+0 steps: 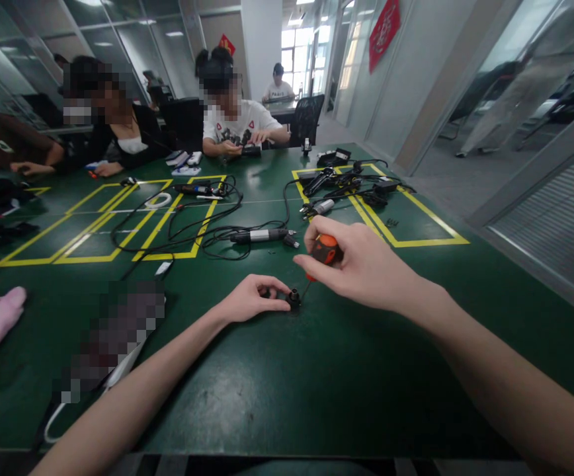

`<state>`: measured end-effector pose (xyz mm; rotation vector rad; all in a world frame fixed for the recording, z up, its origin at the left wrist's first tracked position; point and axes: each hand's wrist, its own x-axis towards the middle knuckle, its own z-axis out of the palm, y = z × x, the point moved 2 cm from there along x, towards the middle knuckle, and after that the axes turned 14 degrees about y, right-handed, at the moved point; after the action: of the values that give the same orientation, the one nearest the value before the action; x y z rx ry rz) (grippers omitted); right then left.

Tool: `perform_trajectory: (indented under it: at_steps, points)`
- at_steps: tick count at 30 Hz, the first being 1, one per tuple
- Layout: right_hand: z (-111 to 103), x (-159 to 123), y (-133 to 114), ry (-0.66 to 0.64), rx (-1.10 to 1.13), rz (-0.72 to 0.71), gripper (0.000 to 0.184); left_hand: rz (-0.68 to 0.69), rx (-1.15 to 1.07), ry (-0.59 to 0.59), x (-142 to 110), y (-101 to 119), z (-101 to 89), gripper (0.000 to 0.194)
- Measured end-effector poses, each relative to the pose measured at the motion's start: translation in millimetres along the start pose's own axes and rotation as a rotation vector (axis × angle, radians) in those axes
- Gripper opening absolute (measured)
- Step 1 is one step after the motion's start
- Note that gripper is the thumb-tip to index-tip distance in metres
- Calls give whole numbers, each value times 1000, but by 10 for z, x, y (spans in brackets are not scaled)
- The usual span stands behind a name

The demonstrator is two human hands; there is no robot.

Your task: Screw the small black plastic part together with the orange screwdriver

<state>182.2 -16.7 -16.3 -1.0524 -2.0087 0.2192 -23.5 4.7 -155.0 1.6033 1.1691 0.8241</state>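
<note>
A small black round part with a raised collar stands on the green table, pinched between the thumb and fingers of my left hand. Above it and to the right, my right hand is wrapped round the orange and black handle of a screwdriver. Its thin shaft slants down and left towards the black part's right side. Whether the tip sits in a screw is too small to tell.
On the green table lie a silver and black cylindrical tool with looping cables and yellow tape rectangles. More black tools lie at the back right. A blurred-out dark object is at left. A co-worker sits opposite.
</note>
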Motion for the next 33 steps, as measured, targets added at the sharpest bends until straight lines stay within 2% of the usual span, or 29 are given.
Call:
perform_trajectory:
  at_steps: [2, 6, 9, 14, 18, 22, 26, 31, 33]
  points:
    - [-1, 8, 4, -32, 40, 0, 12, 6, 16, -12, 5, -7, -11, 52]
    - [-13, 20, -2, -109, 89, 36, 17, 21, 60, -28, -1, 4, -42, 49]
    - [-6, 22, -8, -172, 91, 55, 10, 19, 76, -52, -6, 9, -62, 49]
    - [40, 22, 16, -213, 153, 113, 24, 24, 95, -95, -12, 17, -89, 52]
    - [76, 23, 58, -200, 256, 160, 6, 43, 131, -64, -31, 59, -65, 55]
    - [145, 12, 84, -258, 272, 195, 4, 34, 96, -12, -34, 71, -27, 46]
    - [200, 8, 94, -284, 183, 188, 19, -4, 65, -6, -8, 13, -29, 45]
    - [190, 1, 99, -296, 216, 202, 6, -22, 40, -35, 4, 9, -42, 42]
    - [188, -6, 99, -322, 233, 225, 8, -21, 46, -36, -4, 26, -39, 39]
